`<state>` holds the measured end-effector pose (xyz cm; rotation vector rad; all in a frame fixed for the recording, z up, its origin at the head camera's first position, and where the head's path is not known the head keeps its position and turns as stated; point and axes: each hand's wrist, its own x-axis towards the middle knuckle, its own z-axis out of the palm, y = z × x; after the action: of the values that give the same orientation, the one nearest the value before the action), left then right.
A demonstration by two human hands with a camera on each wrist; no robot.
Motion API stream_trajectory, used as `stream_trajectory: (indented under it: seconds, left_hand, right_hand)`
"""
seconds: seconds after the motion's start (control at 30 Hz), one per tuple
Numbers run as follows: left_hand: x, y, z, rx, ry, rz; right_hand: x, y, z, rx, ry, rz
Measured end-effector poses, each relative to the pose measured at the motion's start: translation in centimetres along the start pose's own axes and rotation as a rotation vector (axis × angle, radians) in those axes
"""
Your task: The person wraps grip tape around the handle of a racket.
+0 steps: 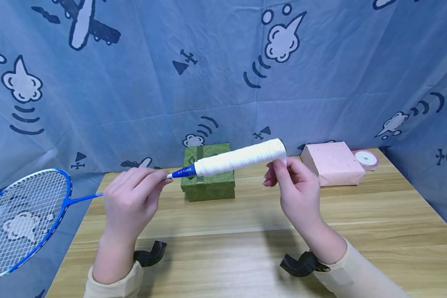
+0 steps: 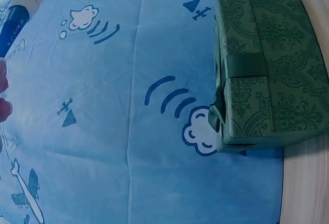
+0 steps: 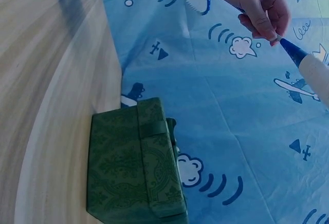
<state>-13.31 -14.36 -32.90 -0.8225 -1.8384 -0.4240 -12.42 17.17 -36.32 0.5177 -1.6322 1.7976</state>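
A badminton racket (image 1: 70, 202) with a blue frame is held up over the table, its head out to the left. My left hand (image 1: 134, 194) pinches the shaft just below the blue cone marked KESIKA; the right wrist view shows the same left hand (image 3: 259, 5) at that spot. White grip tape (image 1: 238, 158) covers the handle, which slants up to the right. At the butt end, my right hand (image 1: 299, 186) pinches a short free length of this tape between thumb and fingers. In the left wrist view only the tips of the left hand (image 2: 4, 93) show.
Behind the handle, a green patterned box (image 1: 208, 191) with a ribbon stands on the wooden table (image 1: 216, 256). At the back right are a pink box (image 1: 335, 163) and a roll of white ribbon (image 1: 366, 158). A blue printed cloth (image 1: 216, 91) hangs behind the table.
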Motion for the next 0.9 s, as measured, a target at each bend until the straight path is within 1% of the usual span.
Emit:
stream_trajectory:
  seconds: [0.17,0.27,0.37,0.47,0.6,0.7,0.9]
  left_hand:
    - [0.03,0.00,-0.04,0.000,-0.017,-0.016]
    - [0.04,-0.05,-0.04,-0.008,-0.035,-0.007]
    - [0.01,-0.10,-0.08,-0.019,-0.047,0.008]
    - [-0.02,-0.21,-0.07,-0.039,-0.044,0.022]
    - [-0.10,-0.28,-0.07,-0.051,-0.062,0.028]
    - [-0.18,-0.26,-0.11,-0.054,-0.083,0.027]
    - [-0.20,-0.20,-0.12,-0.032,-0.077,0.032]
  right_hand:
    - [0.02,-0.06,0.08,0.029,0.004,-0.019]
    - [-0.01,-0.08,0.09,0.006,0.011,-0.010]
    - [-0.01,-0.03,0.08,0.009,0.012,-0.008]
    - [-0.04,-0.02,0.06,0.010,0.010,-0.011]
    - [-0.10,0.00,0.01,-0.008,0.009,-0.007]
    - [-0.09,0.04,0.01,-0.002,0.009,-0.012]
    - [-0.05,0.09,0.03,0.011,0.001,-0.023]
